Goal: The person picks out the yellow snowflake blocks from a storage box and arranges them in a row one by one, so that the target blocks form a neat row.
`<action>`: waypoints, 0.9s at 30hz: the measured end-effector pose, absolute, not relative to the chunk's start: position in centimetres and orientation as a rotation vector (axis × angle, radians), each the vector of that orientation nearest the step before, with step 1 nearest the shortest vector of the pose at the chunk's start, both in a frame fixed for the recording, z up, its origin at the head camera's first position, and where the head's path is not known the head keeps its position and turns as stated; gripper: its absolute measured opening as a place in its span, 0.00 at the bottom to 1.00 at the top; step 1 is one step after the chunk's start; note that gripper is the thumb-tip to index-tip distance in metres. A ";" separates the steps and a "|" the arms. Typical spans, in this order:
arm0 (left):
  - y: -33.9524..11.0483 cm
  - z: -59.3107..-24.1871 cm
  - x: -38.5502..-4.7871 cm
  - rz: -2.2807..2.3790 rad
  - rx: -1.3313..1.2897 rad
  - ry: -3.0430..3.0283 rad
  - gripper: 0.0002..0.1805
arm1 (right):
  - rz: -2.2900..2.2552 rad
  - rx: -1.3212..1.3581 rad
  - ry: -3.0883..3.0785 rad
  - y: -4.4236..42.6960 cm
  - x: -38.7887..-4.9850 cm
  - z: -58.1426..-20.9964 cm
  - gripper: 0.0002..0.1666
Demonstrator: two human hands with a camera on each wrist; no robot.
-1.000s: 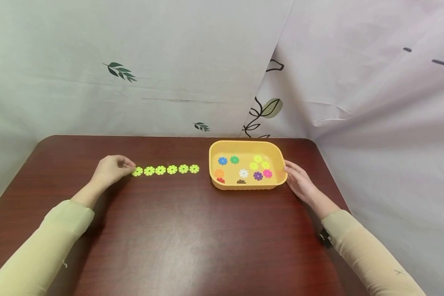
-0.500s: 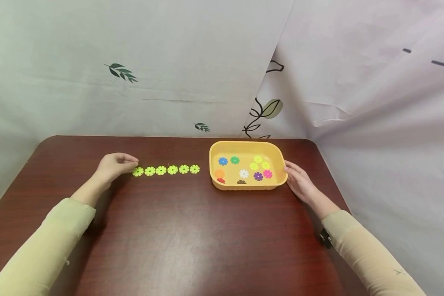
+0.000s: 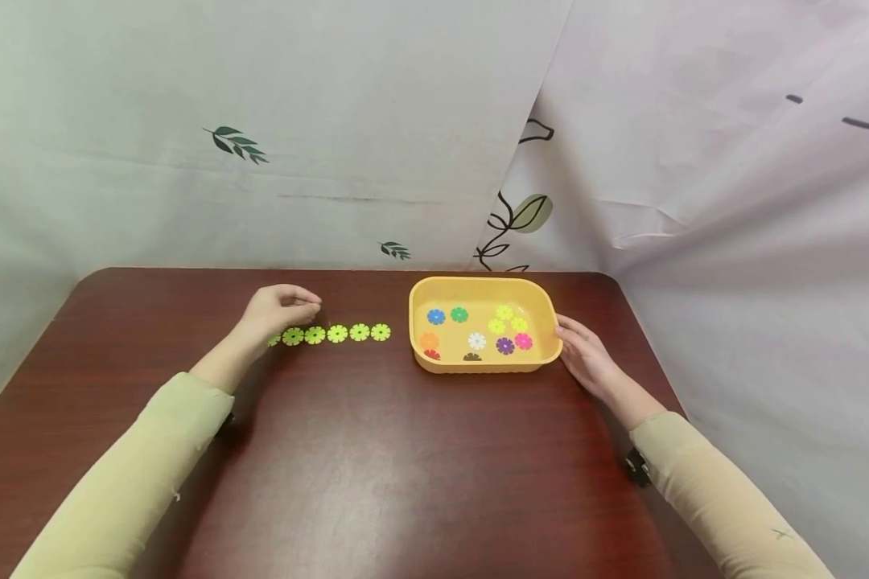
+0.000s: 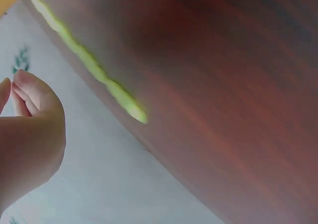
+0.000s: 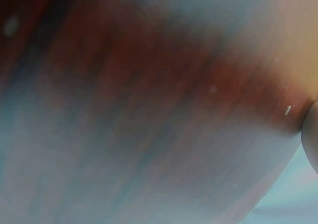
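My left hand (image 3: 273, 312) hovers over the left end of a row of yellow-green flower-shaped plastic discs (image 3: 337, 333), its fingers loosely bent and nothing visible between them. It partly covers the leftmost disc. In the left wrist view a gap shows between thumb and fingers, and the row (image 4: 90, 62) appears as a blurred strip. At the right end of a yellow plastic basket (image 3: 487, 367), my right hand (image 3: 590, 360) touches the rim with fairly straight fingers. The right wrist view catches only a bit of that hand (image 5: 312, 137) beside the blurred basket wall (image 5: 305, 45).
Inside the basket lie several loose discs, among them a blue disc (image 3: 436, 317), a white disc (image 3: 477, 341), a purple disc (image 3: 505, 346) and a pink disc (image 3: 524, 341). The dark brown table (image 3: 405, 450) ends at a pale patterned cloth (image 3: 333, 161) behind.
My left hand has come away from the leftmost disc and moved right and slightly back above the row. The discs and basket keep their places, and my right hand stays at the rim.
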State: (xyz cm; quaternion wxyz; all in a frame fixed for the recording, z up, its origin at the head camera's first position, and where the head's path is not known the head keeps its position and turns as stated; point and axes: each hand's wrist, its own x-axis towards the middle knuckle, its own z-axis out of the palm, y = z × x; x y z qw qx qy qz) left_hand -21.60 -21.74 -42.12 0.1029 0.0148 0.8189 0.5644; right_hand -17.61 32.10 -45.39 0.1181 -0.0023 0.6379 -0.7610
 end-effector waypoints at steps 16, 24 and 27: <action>-9.8 -39.9 -23.2 1.736 0.259 2.351 0.13 | -2.220 -0.044 1.871 32.1 -17.7 -45.3 0.29; -5.3 -38.9 -24.1 1.667 0.324 2.364 0.10 | -2.205 -0.032 1.873 32.1 -17.6 -45.4 0.26; -3.9 -38.8 -24.5 1.667 0.339 2.345 0.09 | -2.220 -0.041 1.863 32.1 -17.7 -45.4 0.22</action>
